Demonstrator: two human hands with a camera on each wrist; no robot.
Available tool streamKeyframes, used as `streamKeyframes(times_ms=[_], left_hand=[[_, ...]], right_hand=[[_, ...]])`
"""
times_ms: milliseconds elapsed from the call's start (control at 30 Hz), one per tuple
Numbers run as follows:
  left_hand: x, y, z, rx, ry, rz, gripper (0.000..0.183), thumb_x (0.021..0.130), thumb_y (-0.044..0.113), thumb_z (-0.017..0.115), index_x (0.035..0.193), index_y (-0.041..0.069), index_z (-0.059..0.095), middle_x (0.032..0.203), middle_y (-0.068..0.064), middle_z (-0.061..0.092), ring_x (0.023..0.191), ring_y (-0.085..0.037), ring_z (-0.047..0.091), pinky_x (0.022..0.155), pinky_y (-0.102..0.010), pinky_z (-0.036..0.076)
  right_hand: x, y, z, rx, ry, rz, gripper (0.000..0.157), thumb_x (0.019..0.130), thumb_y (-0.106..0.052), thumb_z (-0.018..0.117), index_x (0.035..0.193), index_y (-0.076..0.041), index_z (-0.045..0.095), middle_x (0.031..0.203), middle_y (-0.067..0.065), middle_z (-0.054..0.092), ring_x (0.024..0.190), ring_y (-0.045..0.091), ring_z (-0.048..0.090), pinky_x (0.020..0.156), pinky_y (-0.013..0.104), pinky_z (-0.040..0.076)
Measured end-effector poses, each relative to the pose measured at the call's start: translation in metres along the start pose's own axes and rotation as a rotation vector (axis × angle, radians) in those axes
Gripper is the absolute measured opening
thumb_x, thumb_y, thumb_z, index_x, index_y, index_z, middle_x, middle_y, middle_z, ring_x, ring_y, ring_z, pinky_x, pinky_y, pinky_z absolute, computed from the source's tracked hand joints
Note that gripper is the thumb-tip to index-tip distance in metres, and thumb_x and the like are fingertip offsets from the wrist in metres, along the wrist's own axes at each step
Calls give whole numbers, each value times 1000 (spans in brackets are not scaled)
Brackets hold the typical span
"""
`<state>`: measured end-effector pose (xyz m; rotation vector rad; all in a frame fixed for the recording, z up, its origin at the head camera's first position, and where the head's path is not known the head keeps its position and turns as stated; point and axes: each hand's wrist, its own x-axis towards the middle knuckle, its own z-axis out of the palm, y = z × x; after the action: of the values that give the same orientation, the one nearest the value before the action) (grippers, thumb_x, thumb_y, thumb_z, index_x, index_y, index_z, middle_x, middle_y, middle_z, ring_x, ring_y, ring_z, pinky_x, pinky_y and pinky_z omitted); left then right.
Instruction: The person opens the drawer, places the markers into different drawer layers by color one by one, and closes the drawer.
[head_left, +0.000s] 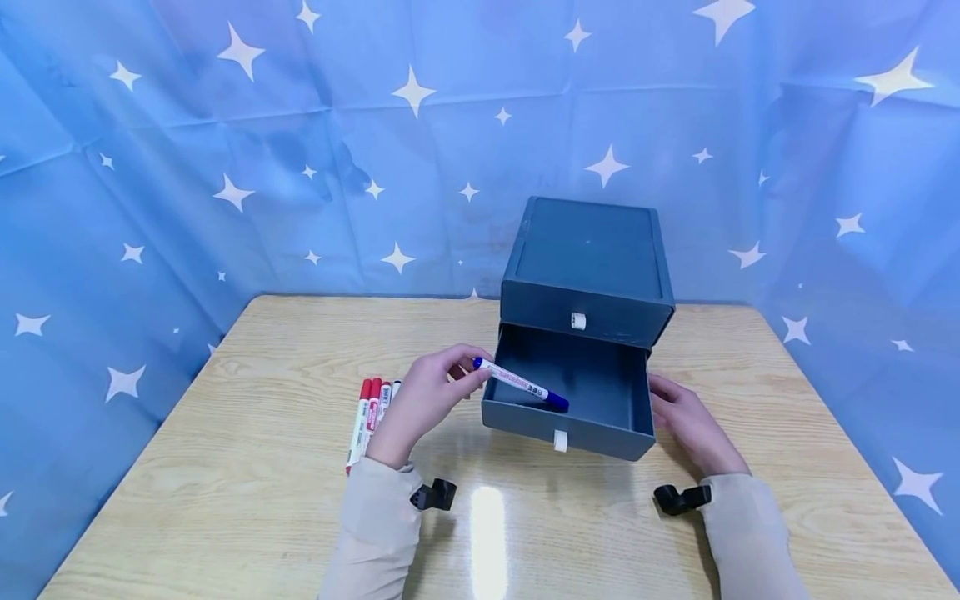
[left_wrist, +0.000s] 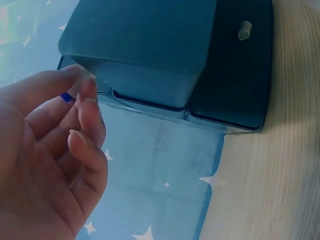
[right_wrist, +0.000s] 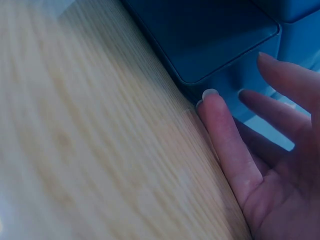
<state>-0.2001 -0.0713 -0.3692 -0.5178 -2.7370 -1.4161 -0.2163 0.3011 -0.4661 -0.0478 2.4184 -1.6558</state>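
My left hand (head_left: pixel 427 396) pinches a whiteboard marker (head_left: pixel 517 382) with a white barrel and blue cap near one end. The marker slants over the left side of a pulled-out drawer (head_left: pixel 600 432), its capped end lower and inside the drawer's outline. In the left wrist view, only a bit of the marker's blue end (left_wrist: pixel 66 96) shows between the fingers. My right hand (head_left: pixel 693 425) is at the right side of the dark blue drawer cabinet (head_left: pixel 592 246), fingers extended. In the right wrist view its fingertips (right_wrist: pixel 212 100) are right at the cabinet's lower side, close to the tabletop.
Several red-capped and dark-capped markers (head_left: pixel 372 412) lie side by side on the wooden table (head_left: pixel 225 467), partly behind my left wrist. The cabinet's top drawer (head_left: pixel 543 307) is pushed in. A lower drawer (left_wrist: pixel 232 75) with a small knob shows in the left wrist view. A starry curtain (head_left: pixel 450 167) hangs behind.
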Motion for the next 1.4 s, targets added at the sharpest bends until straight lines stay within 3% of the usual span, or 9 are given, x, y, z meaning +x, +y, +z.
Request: streamKeyframes(times_ms=[133, 367, 667, 1167, 1400], left_hand=[[1, 0, 3, 16, -20, -16, 26, 83, 45, 57, 104, 32, 62, 78, 8, 57, 70, -12, 54, 56, -29, 47], [0, 0, 6, 7, -53, -36, 27, 84, 46, 56, 107, 35, 61, 77, 7, 57, 70, -14, 53, 56, -30, 46], [-1, -3, 10, -40, -109, -61, 29, 83, 51, 53, 109, 39, 59, 80, 4, 57, 69, -23, 56, 56, -31, 46], [-1, -5, 10, -47, -140, -39, 24, 85, 47, 52, 107, 39, 59, 83, 6, 56, 73, -16, 52, 58, -31, 46], [0, -4, 10, -73, -153, -25, 22, 87, 42, 53, 107, 37, 60, 81, 4, 57, 72, -18, 53, 57, -32, 46]], right_hand=[[1, 1, 1, -5, -1, 0, 69, 86, -51, 46, 140, -12, 27, 140, 10, 32, 124, 28, 33, 97, 48, 30], [1, 0, 3, 0, -3, 4, 69, 86, -51, 45, 140, -12, 27, 140, 11, 31, 124, 29, 33, 97, 50, 29], [0, 1, 2, -4, 1, 1, 68, 87, -51, 44, 140, -12, 28, 139, 10, 34, 122, 26, 36, 95, 41, 34], [-1, 0, 3, 0, -1, -14, 67, 87, -51, 44, 140, -12, 29, 138, 10, 35, 122, 26, 37, 89, 29, 40], [-1, 1, 2, -20, 2, -7, 67, 87, -52, 43, 140, -13, 30, 138, 9, 35, 122, 25, 37, 93, 34, 37]])
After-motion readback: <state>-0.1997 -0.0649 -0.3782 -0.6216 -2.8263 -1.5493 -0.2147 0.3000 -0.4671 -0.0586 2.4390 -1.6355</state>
